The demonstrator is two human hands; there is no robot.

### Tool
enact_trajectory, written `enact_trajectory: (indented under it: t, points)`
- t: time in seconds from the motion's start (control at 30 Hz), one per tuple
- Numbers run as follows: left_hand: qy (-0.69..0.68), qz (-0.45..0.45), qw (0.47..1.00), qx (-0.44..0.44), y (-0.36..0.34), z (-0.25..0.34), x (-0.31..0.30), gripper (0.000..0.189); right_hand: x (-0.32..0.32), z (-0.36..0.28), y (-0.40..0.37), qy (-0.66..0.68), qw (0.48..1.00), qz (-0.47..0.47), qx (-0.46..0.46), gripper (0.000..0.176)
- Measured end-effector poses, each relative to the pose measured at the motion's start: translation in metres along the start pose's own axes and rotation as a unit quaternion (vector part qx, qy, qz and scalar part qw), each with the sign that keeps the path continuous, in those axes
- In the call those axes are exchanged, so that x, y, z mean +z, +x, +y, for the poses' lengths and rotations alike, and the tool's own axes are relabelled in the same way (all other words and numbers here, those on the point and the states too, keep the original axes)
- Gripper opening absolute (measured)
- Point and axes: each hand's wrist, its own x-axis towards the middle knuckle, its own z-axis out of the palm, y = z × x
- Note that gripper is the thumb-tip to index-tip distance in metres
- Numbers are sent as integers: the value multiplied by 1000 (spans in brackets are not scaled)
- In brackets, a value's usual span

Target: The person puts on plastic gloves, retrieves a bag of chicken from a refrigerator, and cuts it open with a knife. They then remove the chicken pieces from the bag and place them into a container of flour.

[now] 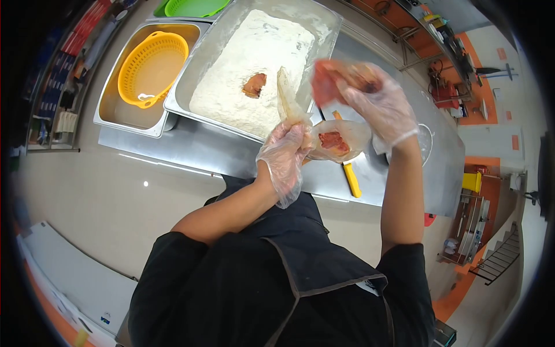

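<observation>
My left hand [284, 141], in a clear plastic glove, is closed around the gathered part of a plastic bag [359, 134]. Red marinated meat [333, 143] shows inside the bag's mouth, and a limp end of the bag points up over the flour. My right hand [378, 101], also gloved, is raised to the right of the bag and pinches a reddish piece of meat [328, 82], blurred by motion. Another meat piece [254, 85] lies partly sunk in white flour [231, 63], which fills a large steel pan [188, 87] in front of me.
A yellow-handled knife [351, 180] lies on the steel table [373, 186] below the bag. Left of the flour pan stands a steel container [107, 110] with a yellow colander [130, 63]. A green basket [191, 7] is behind it. Shelves line both sides of the room.
</observation>
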Motion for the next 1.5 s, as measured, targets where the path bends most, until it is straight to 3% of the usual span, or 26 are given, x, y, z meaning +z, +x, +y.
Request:
enact_trajectory:
  t: [0.07,0.13,0.17,0.23,0.27,0.33,0.37,0.43,0.57,0.63,0.73,0.8,0.87,0.93,0.97,1.0,1.03,1.07,1.13,1.2,1.27,1.3,1.37,1.43,1.5]
  points:
    - [-3,14,1000,-3,-4,0,5,18,4,-18,2,10,999,15,27,26]
    - [-2,18,1000,4,-5,0,8,17,2,-33,-6,-211,966,-49,140,22]
    - [-5,20,1000,10,-5,2,9,17,4,-33,-10,-213,966,-55,135,22]
    - [-3,-15,1000,-6,-3,5,12,13,10,-27,-19,-326,883,-322,104,24]
    - [-6,-16,1000,-4,-2,3,11,13,19,-23,-21,-329,882,-323,103,24]
    - [68,-75,993,-56,2,-2,9,12,44,-12,-22,-507,771,-351,159,30]
    - [67,-76,993,-55,1,0,14,12,50,-3,-22,-508,771,-351,158,30]
    - [114,-50,991,-41,-3,4,24,11,58,13,-21,-552,723,-369,192,36]
    - [89,-20,995,-35,-1,0,20,17,58,35,-30,-496,783,-335,171,41]
    - [99,-74,990,-62,2,-2,12,15,57,46,-33,-480,789,-330,193,46]
    - [87,-36,995,-37,3,1,16,14,47,-11,-24,-496,762,-360,208,47]
    - [48,-4,999,-22,2,8,23,14,22,-40,-22,-390,841,-345,146,48]
    - [11,27,1000,-9,4,11,23,14,4,-51,-15,-411,837,-328,153,42]
    - [-35,7,999,18,7,9,17,13,-2,-75,-5,-382,886,-220,142,34]
    - [-33,6,999,12,5,9,17,13,2,-66,-1,-380,887,-217,148,34]
    - [-48,11,999,2,3,9,16,13,6,-51,2,-309,947,-72,59,31]
    - [-65,16,998,-7,2,9,16,13,8,-42,4,-229,970,75,-35,27]
    - [-65,15,998,-9,3,9,17,13,5,-42,1,-230,970,77,-33,27]
    - [-65,25,997,-19,2,10,16,11,-1,-43,-7,-307,949,-46,53,26]
    - [-66,-17,997,-26,4,10,11,11,5,-30,-14,-302,917,-236,105,25]
    - [-65,-61,995,-34,8,5,6,11,27,-18,-9,-439,818,-369,48,24]
    - [-59,-101,993,-31,10,3,4,11,38,-14,-12,-439,818,-368,50,24]
    - [-52,-139,989,-25,9,5,8,11,55,-6,-14,-459,791,-367,168,21]
    - [6,-32,999,-34,0,6,19,7,63,36,-25,-454,820,-316,151,20]
    - [14,-27,999,-39,-2,3,18,8,67,70,-30,-448,845,-260,135,19]
